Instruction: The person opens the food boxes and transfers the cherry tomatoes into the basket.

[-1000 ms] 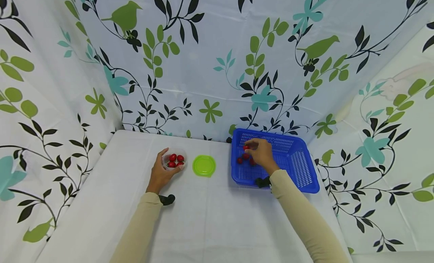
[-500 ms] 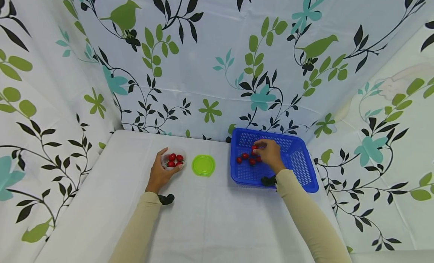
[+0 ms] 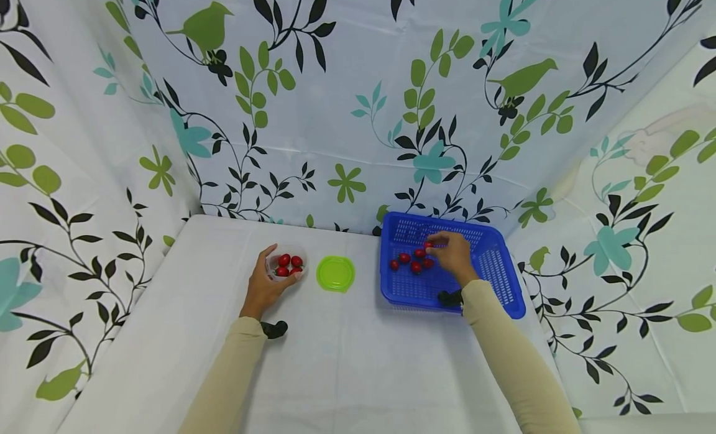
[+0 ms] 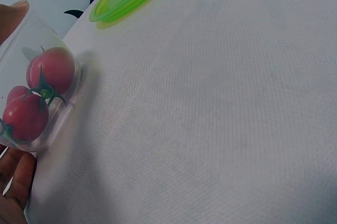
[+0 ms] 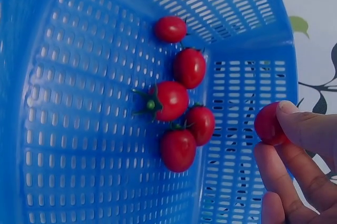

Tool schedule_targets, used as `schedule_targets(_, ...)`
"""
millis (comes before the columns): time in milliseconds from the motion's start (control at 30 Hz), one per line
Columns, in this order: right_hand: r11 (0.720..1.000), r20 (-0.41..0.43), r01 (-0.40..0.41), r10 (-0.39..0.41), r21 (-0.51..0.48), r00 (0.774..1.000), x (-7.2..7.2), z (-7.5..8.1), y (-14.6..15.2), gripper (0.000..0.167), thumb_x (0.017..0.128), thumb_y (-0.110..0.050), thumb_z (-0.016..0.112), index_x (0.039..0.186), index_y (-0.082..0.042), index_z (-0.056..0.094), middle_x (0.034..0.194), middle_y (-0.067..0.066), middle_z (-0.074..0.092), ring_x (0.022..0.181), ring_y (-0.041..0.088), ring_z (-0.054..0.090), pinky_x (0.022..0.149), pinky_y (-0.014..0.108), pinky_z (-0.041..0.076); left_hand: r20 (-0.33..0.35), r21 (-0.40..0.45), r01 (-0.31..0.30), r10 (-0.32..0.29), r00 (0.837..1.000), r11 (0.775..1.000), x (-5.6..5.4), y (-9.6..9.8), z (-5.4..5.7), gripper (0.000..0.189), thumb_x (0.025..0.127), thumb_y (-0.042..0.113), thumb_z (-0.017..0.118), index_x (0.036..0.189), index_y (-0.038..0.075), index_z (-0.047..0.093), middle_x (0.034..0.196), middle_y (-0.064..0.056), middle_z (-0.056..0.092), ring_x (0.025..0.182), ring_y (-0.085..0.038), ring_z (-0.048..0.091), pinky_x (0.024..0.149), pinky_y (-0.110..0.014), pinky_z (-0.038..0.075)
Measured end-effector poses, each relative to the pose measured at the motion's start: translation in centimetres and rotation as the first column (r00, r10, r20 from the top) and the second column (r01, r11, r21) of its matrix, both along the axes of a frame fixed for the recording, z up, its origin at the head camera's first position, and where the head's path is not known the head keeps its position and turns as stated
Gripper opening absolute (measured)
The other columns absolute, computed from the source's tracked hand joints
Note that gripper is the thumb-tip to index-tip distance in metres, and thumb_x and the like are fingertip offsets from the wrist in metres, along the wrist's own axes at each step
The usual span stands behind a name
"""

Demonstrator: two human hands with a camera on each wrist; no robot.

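Observation:
Over the blue basket (image 3: pixel 492 260), my right hand (image 3: pixel 454 255) pinches a cherry tomato (image 5: pixel 269 124) between thumb and fingers. Several more cherry tomatoes (image 5: pixel 167 100) lie grouped on the basket floor, some with green stems. On the left, my left hand (image 3: pixel 264 287) is curled round a small clear plastic cup (image 4: pixel 47 34), thumb on one side and fingers on the other. Inside the cup are several cherry tomatoes (image 4: pixel 26 117), seen through its wall in the left wrist view.
A bright green lid (image 3: pixel 335 273) lies on the white tablecloth (image 3: pixel 335 359) between the cup and the basket. Behind the table hangs a curtain (image 3: pixel 347 110) printed with leaves and birds, close to the basket's far rim.
My right hand has moved to the right within the basket, pinching a tomato, and more tomatoes on the basket floor now show. The left hand and cup have stayed in place.

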State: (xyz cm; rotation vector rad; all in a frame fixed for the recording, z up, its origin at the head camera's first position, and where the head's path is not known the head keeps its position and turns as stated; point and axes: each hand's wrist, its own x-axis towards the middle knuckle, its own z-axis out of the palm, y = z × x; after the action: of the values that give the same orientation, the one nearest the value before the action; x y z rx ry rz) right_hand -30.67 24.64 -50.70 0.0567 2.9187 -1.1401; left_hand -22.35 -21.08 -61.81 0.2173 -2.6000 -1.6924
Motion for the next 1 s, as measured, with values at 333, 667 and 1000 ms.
schedule_targets(333,0.999,0.056,0.025,-0.024,-0.024,0.998,-0.7,-1.3,1.4,0.03,0.095,-0.011,0.079,0.125,-0.007,0.075,0.129,0.019,0.075,0.135,0.04,0.06,0.112,0.058,0.05,0.006,-0.005,0.001,-0.001,1.0,1.0,0.0,0.0,-0.1,0.105,0.087,0.048,0.087,0.168,0.032,0.022,0.173,-0.018,0.03,0.162,-0.046,0.022,0.127,-0.072,0.024)
schedule_targets(667,0.999,0.074,0.04,-0.039,-0.015,0.997,-0.9,-1.9,2.0,0.03,0.096,-0.008,0.078,0.126,-0.005,0.074,0.129,0.02,0.075,0.131,0.04,0.063,0.109,0.056,0.053,0.009,-0.006,0.003,-0.003,1.0,1.0,0.0,0.0,0.1,0.104,0.088,0.048,0.087,0.168,0.036,0.021,0.173,-0.016,0.031,0.163,-0.044,0.022,0.128,-0.069,0.024)
schedule_targets(1000,0.999,0.122,0.043,-0.042,-0.002,0.992,-1.0,-2.0,2.7,0.031,0.095,-0.007,0.078,0.125,-0.002,0.075,0.125,0.022,0.076,0.125,0.04,0.067,0.111,0.056,0.053,0.006,-0.007,0.0,0.0,1.0,1.0,0.0,-0.1,0.0,0.104,0.087,0.047,0.087,0.168,0.035,0.021,0.173,-0.017,0.031,0.163,-0.045,0.021,0.128,-0.07,0.024)
